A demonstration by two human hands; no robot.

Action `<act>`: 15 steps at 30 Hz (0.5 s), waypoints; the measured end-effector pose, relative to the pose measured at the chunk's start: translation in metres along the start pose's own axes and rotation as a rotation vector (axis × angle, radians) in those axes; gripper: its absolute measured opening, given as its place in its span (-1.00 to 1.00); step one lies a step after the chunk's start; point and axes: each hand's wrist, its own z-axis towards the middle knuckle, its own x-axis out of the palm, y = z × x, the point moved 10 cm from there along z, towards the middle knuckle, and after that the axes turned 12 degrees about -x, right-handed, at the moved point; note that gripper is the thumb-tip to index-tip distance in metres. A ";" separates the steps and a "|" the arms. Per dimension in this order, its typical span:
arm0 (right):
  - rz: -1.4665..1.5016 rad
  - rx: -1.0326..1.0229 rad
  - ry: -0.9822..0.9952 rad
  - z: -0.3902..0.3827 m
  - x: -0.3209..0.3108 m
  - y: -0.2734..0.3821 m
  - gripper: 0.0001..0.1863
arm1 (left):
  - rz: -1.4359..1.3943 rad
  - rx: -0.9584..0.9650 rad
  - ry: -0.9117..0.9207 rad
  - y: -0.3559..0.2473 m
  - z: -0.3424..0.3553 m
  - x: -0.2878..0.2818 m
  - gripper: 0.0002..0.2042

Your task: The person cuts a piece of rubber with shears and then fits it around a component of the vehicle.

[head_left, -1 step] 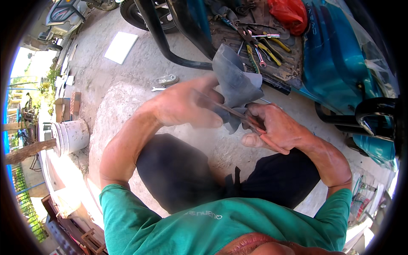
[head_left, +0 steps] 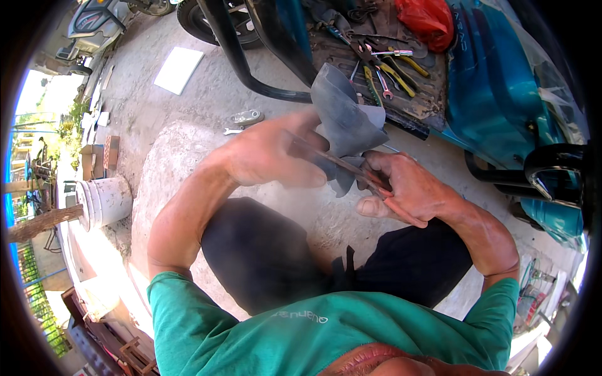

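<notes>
A curled, floppy grey rubber-like sheet [head_left: 343, 122] stands up between my hands. My left hand [head_left: 276, 150] is closed on its left edge, with the fingertips partly hidden behind it. My right hand [head_left: 411, 185] is wrapped round red-handled scissors [head_left: 402, 211]. Their long, dark, narrow blades slant up and left across the sheet's lower part, towards my left hand. Below the blades hang dark folds of the same sheet, close to my right fingers. Whether the blades are apart is not clear.
Pliers [head_left: 401, 81] and other tools lie on a vehicle's dirty footboard [head_left: 433, 103], beside a red plastic bag [head_left: 426, 24]. Teal bodywork [head_left: 495, 94] and black tubular bars [head_left: 266, 88] flank it. A white board [head_left: 179, 70], a spanner [head_left: 233, 131] and a white bucket [head_left: 106, 202] stand or lie leftward.
The grey sheet's upper end has shifted very slightly to the left. Both hands and the scissors stay almost where they were.
</notes>
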 end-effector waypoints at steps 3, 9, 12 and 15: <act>0.034 -0.038 -0.058 -0.001 -0.003 -0.003 -0.23 | -0.026 0.002 -0.037 -0.019 -0.008 0.002 -0.14; 0.163 -0.011 -0.094 -0.004 -0.001 -0.013 -0.16 | -0.064 0.062 -0.035 -0.027 -0.008 0.004 -0.15; 0.188 0.024 -0.088 -0.006 -0.001 -0.011 -0.18 | -0.109 0.117 -0.029 -0.025 -0.005 0.004 -0.17; 0.171 0.037 -0.089 -0.007 -0.003 -0.009 -0.18 | -0.083 0.095 -0.045 -0.025 -0.005 0.002 -0.19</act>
